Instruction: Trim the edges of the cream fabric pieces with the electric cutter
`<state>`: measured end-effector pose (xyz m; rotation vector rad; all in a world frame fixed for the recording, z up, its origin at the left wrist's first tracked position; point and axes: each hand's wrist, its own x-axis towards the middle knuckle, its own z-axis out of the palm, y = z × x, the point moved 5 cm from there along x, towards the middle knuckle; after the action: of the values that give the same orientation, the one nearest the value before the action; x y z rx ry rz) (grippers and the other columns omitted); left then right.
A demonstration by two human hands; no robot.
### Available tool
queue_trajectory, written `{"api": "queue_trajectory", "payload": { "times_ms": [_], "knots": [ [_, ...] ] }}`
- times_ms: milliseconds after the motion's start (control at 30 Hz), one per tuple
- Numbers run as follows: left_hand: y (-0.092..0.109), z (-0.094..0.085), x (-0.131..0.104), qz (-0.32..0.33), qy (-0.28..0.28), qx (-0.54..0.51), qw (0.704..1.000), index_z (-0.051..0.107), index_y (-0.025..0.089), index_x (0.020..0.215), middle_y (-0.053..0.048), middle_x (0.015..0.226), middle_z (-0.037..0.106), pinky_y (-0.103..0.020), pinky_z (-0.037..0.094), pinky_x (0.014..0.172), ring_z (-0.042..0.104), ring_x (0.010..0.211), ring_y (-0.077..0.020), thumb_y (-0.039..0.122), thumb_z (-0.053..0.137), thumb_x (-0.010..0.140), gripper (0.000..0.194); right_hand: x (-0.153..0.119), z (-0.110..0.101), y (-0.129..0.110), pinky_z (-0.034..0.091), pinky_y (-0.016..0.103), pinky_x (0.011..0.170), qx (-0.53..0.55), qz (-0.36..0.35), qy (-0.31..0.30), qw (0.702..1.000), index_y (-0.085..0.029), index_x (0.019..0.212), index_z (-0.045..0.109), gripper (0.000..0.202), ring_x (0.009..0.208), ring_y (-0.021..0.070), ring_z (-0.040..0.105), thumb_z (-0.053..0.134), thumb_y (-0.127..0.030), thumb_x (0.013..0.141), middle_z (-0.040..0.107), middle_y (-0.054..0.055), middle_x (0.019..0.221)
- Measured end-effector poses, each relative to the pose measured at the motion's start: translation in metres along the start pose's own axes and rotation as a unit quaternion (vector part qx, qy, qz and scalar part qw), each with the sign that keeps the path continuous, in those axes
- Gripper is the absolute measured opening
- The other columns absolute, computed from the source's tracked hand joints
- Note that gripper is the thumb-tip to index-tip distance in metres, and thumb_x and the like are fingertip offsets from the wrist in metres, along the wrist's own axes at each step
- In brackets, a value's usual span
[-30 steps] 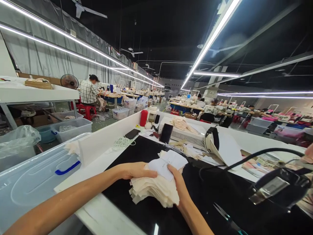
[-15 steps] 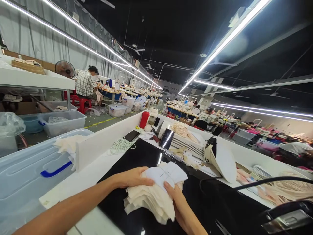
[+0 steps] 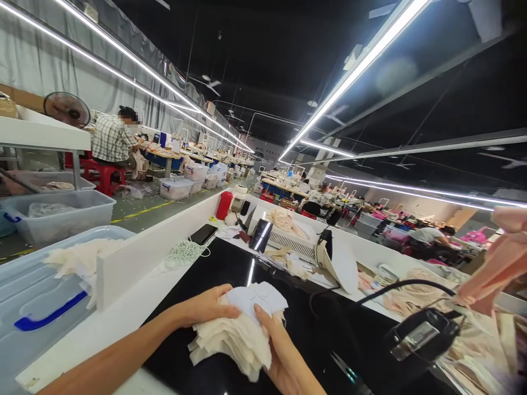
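Head view. The left hand point(image 3: 208, 307) and the right hand point(image 3: 280, 356) hold a stack of cream fabric pieces point(image 3: 234, 340) over the black worktop point(image 3: 230, 263), at about 6 o'clock in the frame. The left hand closes on the stack's upper left edge, fingers curled over it and thumb on top. The right hand cups the stack from its lower right side, thumb pressed onto a white paper slip point(image 3: 257, 296) that lies on top; its fingers under the fabric are hidden, so their spread cannot be told. The slip bears faint print, too small to read.

At 9 o'clock of the hands, a white divider wall point(image 3: 135, 258) runs along the bench, with a clear plastic bin lid point(image 3: 24, 296) and its blue handle point(image 3: 49, 315) beyond it. At 11 o'clock lie a coil of white cord point(image 3: 183, 253) and a dark phone point(image 3: 202, 234); farther off stands a red bottle point(image 3: 224, 205). At 1 o'clock sits a white machine housing point(image 3: 296, 244). At 3 o'clock a black tool with a metal plate point(image 3: 420, 334), possibly an iron, trails a black cable point(image 3: 395, 288). At 10 o'clock, well apart, a person in a checked shirt point(image 3: 110, 145) sits at another bench
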<state>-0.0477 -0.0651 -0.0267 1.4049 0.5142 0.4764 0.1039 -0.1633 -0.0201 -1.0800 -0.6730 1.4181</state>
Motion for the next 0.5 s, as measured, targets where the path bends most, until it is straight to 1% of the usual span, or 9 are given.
{"api": "queue_trajectory", "payload": {
  "times_ms": [67,133,233,300,367,433,467,500],
  "knots": [
    [0.0,-0.001,0.0,0.003,0.003,0.008,1.0,0.059,0.018,0.106,-0.002,0.102,0.068,-0.027,0.049,0.078,0.066,0.094,-0.0222,0.056,0.093,0.069,0.063,-0.001,0.004,0.003,0.062,0.051,0.099,0.01,0.001,-0.008,1.0,-0.021,0.143,0.06,0.08,0.117,0.0368,0.076,0.092,-0.05,0.076,0.081,0.013,0.119],
    [-0.001,-0.001,0.0,0.006,0.004,0.013,1.0,0.059,0.018,0.106,-0.002,0.102,0.068,-0.027,0.049,0.077,0.066,0.096,-0.0229,0.057,0.093,0.07,0.063,0.003,0.005,0.009,0.061,0.051,0.099,0.027,-0.007,-0.007,1.0,-0.021,0.142,0.06,0.082,0.117,0.0367,0.076,0.094,-0.048,0.073,0.081,0.013,0.119],
    [-0.002,-0.002,0.0,0.007,0.005,0.008,1.0,0.061,0.019,0.111,-0.004,0.107,0.071,-0.029,0.05,0.082,0.068,0.1,-0.0254,0.06,0.092,0.071,0.066,0.014,0.001,0.015,0.062,0.052,0.098,0.055,-0.023,0.009,0.998,-0.021,0.133,0.065,0.082,0.118,0.0388,0.075,0.099,-0.046,0.063,0.082,0.012,0.112],
    [-0.003,-0.002,0.0,0.007,0.005,-0.012,1.0,0.063,0.018,0.115,-0.006,0.113,0.073,-0.031,0.051,0.087,0.068,0.106,-0.0273,0.063,0.092,0.071,0.069,0.023,-0.002,0.015,0.062,0.053,0.098,0.066,-0.023,0.018,0.997,-0.022,0.126,0.067,0.08,0.119,0.0394,0.075,0.102,-0.042,0.058,0.083,0.011,0.107],
    [-0.002,-0.003,-0.001,0.005,0.007,-0.053,0.999,0.064,0.018,0.118,-0.008,0.118,0.073,-0.033,0.051,0.092,0.068,0.111,-0.0283,0.065,0.091,0.074,0.07,0.03,-0.004,0.009,0.062,0.051,0.096,0.072,-0.018,0.024,0.997,-0.021,0.121,0.068,0.077,0.117,0.039,0.076,0.104,-0.041,0.056,0.083,0.01,0.102],
    [0.0,-0.004,-0.001,0.007,0.013,-0.112,0.994,0.065,0.017,0.117,-0.01,0.118,0.074,-0.033,0.051,0.094,0.068,0.113,-0.0281,0.067,0.09,0.075,0.07,0.036,-0.004,-0.002,0.064,0.048,0.092,0.073,-0.007,0.027,0.997,-0.019,0.116,0.069,0.07,0.112,0.0383,0.078,0.103,-0.041,0.058,0.083,0.009,0.098],
    [0.001,-0.005,-0.002,0.008,0.022,-0.143,0.989,0.066,0.017,0.115,-0.01,0.116,0.074,-0.032,0.052,0.094,0.068,0.111,-0.0271,0.069,0.089,0.075,0.069,0.039,-0.004,-0.008,0.065,0.047,0.09,0.075,0.001,0.029,0.997,-0.019,0.114,0.07,0.067,0.108,0.0379,0.079,0.103,-0.041,0.06,0.083,0.009,0.095],
    [0.002,-0.007,-0.002,0.006,0.033,-0.17,0.985,0.067,0.018,0.112,-0.009,0.112,0.075,-0.03,0.053,0.09,0.069,0.106,-0.0252,0.071,0.088,0.075,0.068,0.042,-0.003,-0.015,0.066,0.046,0.087,0.079,0.009,0.032,0.996,-0.018,0.111,0.071,0.063,0.104,0.0371,0.08,0.102,-0.041,0.062,0.083,0.009,0.094]
  ]
}}
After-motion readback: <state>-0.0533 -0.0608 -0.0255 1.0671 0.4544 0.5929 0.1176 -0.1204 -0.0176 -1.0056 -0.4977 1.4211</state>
